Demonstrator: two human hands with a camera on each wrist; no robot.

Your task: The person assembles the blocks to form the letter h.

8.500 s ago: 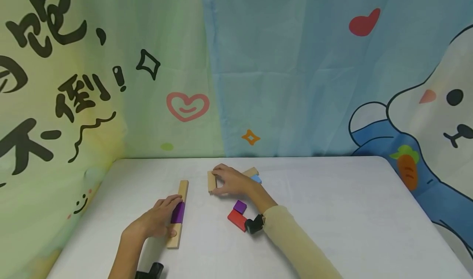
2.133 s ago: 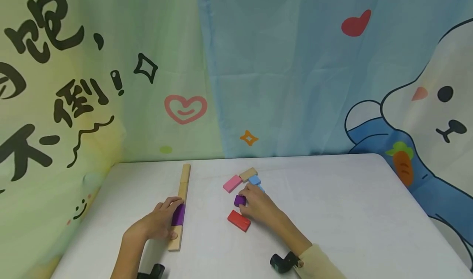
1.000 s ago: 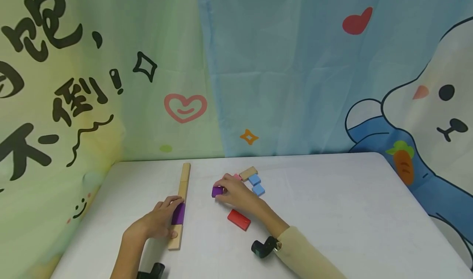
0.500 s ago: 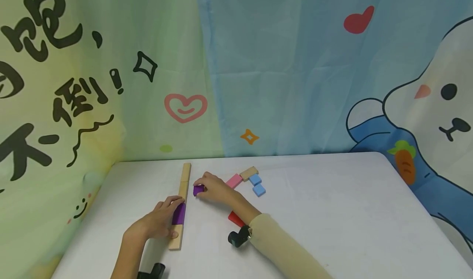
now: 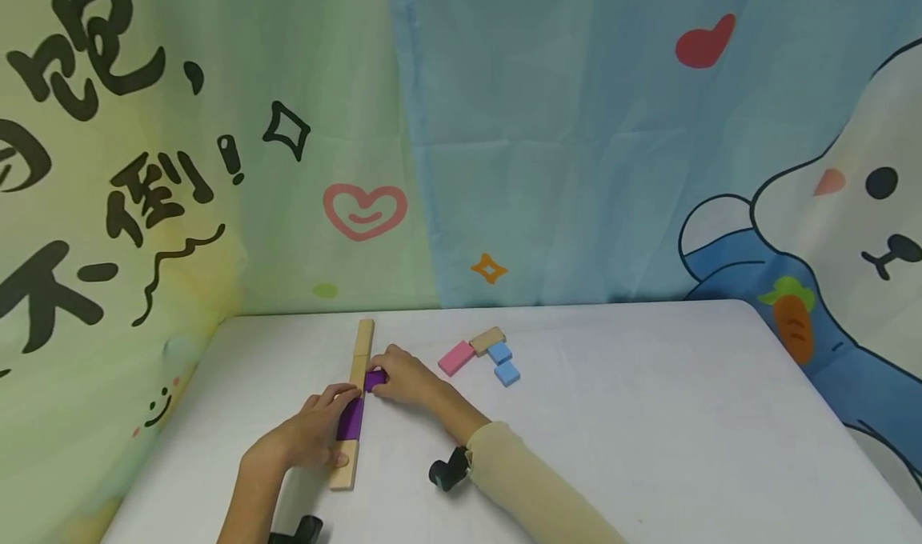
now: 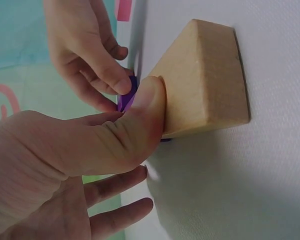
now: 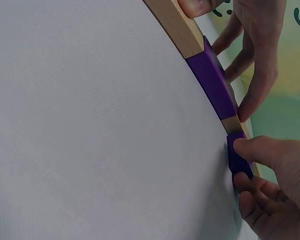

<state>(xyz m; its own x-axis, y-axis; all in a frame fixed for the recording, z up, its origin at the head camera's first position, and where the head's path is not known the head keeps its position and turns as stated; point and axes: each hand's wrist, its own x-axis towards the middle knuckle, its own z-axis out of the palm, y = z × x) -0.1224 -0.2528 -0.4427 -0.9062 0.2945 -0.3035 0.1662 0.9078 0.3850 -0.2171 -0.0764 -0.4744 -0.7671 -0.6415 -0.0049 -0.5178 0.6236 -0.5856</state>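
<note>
In the head view the left grip (image 5: 306, 430) covers part of the long purple block (image 5: 350, 421), and the black wrist camera (image 5: 297, 530) below it is cut off by the frame. The right grip (image 5: 406, 380) hides one end of the small purple block (image 5: 374, 380); whether that block touches the row to its left is hard to tell.

The right grip is narrow, thumb and finger pinching the small purple block just beside the middle wooden block (image 5: 357, 370). The left grip is spread along the row, thumb on the near wooden block (image 5: 343, 478), straight fingers at the long purple block. Beyond both grips lies the far wooden block (image 5: 364, 336). Right of the right grip, a pink block (image 5: 456, 358), a loose wooden block (image 5: 487, 340) and two blue blocks (image 5: 507, 374) lie on the counter (image 5: 684, 416).

Only the left wrist view shows the near wooden block's end face; the right wrist view bares the long purple block's right side.
</note>
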